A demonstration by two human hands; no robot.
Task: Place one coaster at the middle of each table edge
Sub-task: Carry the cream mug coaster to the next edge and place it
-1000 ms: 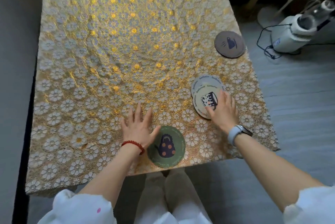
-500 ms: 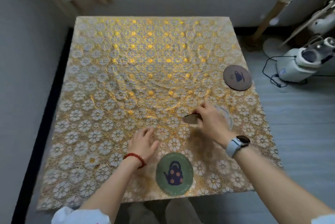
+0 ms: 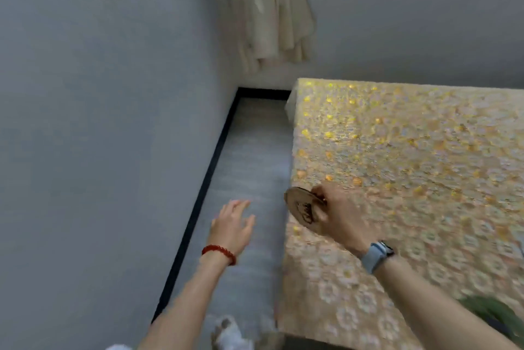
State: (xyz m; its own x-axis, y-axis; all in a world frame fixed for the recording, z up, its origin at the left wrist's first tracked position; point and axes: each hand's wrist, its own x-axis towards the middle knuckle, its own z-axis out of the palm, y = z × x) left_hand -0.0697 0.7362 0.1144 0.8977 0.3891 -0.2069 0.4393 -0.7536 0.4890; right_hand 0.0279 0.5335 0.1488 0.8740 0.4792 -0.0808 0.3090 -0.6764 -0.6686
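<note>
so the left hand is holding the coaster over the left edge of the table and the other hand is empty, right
Not quite: the head view shows the right hand holding the coaster over the left edge of the table. The left hand is the empty one, open over the floor beside the table.

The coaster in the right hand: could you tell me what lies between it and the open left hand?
In the head view, only bare grey floor shows between the coaster in the right hand and the left hand.
</note>
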